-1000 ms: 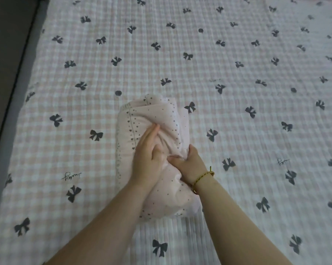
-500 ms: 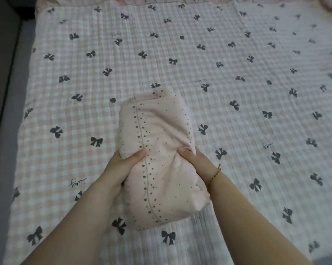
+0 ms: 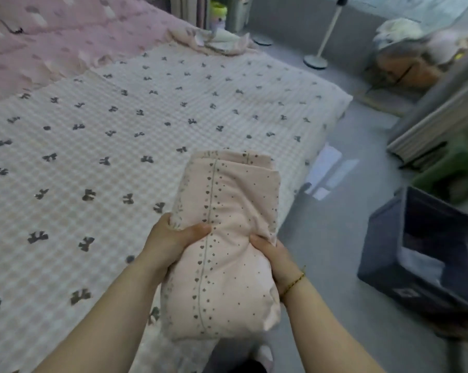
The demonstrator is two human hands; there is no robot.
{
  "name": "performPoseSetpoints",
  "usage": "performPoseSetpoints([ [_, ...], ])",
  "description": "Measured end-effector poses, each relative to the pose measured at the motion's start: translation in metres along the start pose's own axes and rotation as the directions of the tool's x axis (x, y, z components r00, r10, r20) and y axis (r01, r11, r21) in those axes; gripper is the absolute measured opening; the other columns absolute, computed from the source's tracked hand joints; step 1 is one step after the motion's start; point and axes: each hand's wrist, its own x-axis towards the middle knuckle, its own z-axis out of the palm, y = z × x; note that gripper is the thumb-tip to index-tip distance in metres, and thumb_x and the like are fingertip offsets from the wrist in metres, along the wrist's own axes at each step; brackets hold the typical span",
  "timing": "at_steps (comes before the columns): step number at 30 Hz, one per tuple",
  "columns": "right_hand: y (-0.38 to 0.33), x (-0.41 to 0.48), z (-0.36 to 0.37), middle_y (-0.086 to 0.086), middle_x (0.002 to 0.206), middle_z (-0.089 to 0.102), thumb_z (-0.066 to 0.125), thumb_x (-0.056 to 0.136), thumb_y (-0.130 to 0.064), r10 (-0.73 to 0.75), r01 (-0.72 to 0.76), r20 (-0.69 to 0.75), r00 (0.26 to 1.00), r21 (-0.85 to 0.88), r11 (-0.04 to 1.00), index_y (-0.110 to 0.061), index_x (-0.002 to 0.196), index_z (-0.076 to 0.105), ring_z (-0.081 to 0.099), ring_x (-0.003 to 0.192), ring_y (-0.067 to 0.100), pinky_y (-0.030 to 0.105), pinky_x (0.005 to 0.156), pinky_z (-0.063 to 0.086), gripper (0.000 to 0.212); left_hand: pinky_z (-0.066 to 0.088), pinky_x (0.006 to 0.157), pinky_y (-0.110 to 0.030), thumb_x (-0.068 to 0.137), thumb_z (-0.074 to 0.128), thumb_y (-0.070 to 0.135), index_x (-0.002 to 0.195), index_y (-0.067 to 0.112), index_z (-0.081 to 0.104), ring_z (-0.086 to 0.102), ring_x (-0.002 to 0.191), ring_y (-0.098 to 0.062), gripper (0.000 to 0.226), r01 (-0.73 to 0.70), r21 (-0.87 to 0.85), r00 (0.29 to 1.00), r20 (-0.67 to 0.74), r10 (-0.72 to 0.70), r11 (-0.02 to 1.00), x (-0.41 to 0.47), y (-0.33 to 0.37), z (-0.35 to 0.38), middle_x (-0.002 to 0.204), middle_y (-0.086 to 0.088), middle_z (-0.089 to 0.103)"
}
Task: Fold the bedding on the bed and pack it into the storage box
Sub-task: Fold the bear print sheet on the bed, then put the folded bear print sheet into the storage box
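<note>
The folded bedding (image 3: 224, 243), a thick pale pink bundle printed with rows of small grey hearts and dots, is held up in both hands above the right edge of the bed (image 3: 119, 146), and its right part is over the grey floor (image 3: 335, 238). The left hand (image 3: 170, 243) grips the left side of the bundle: the thumb lies on top and presses into the cloth, while the fingers go under it and are hidden. The right hand (image 3: 273, 257) grips the right side in the same way, thumb on top, and the cloth is creased where the thumb presses. A thin gold bracelet (image 3: 294, 282) is on the right wrist. The bed is covered with a pink and white checked sheet printed with dark bows. At its far left lies a pink quilt (image 3: 52, 36), and at the far end lies a crumpled pale cloth (image 3: 216, 40). The dark storage box (image 3: 421, 254) stands open on the floor to the right of the bundle, apart from it, with something pale inside. A pale mark on its near wall is too blurred to read. A white stand with a round base (image 3: 319, 49) stands on the far floor.
</note>
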Motion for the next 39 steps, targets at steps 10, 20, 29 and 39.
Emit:
performPoseSetpoints([
  [10, -0.027, -0.131, -0.232, 0.003, 0.105, 0.066, 0.077, 0.031, -0.033, -0.112, 0.244, -0.416, 0.902, 0.279, 0.929, -0.017, 0.11, 0.056, 0.064, 0.09, 0.017, 0.021, 0.059, 0.054, 0.083, 0.043, 0.077, -0.032, 0.066, 0.083, 0.024, 0.109, 0.014, 0.046, 0.055, 0.076, -0.017, 0.058, -0.014, 0.292, 0.916, 0.386, -0.104, 0.956, -0.041, -0.013, 0.281, 0.089, 0.001, 0.057],
  [20, -0.081, -0.196, -0.441, 0.003, 0.092, 0.063, 0.078, 0.062, -0.019, -0.131, 0.427, -0.589, 0.797, 0.398, 0.812, -0.016, 0.11, 0.052, 0.059, 0.082, 0.017, 0.026, 0.06, 0.045, 0.055, 0.045, 0.062, -0.026, 0.029, 0.079, 0.047, 0.106, 0.02, 0.045, 0.057, 0.083, -0.014, 0.088, -0.139, 0.447, 0.783, 0.597, -0.178, 0.884, -0.071, -0.016, 0.531, 0.091, 0.007, 0.056],
  [29, -0.122, -0.146, -0.545, 0.002, 0.096, 0.059, 0.077, 0.044, -0.024, -0.06, 0.482, -0.658, 0.751, 0.483, 0.731, -0.012, 0.133, 0.043, 0.056, 0.085, 0.017, 0.028, 0.063, 0.044, 0.096, 0.042, 0.054, -0.023, 0.076, 0.074, 0.011, 0.08, 0.021, 0.051, 0.056, 0.07, -0.012, 0.026, -0.185, 0.516, 0.727, 0.644, -0.237, 0.836, -0.003, -0.022, 0.665, 0.079, 0.004, 0.058],
  [39, -0.224, -0.003, -0.615, 0.009, 0.119, 0.06, 0.09, 0.033, -0.039, 0.003, 0.55, -0.71, 0.705, 0.549, 0.629, -0.014, 0.126, 0.049, 0.056, 0.105, 0.024, 0.03, 0.079, 0.049, 0.105, 0.047, 0.064, -0.027, 0.048, 0.08, 0.043, 0.119, 0.011, 0.051, 0.06, 0.089, -0.021, 0.083, -0.354, 0.679, 0.609, 0.689, -0.392, 0.644, 0.177, 0.025, 0.814, 0.107, -0.006, 0.062],
])
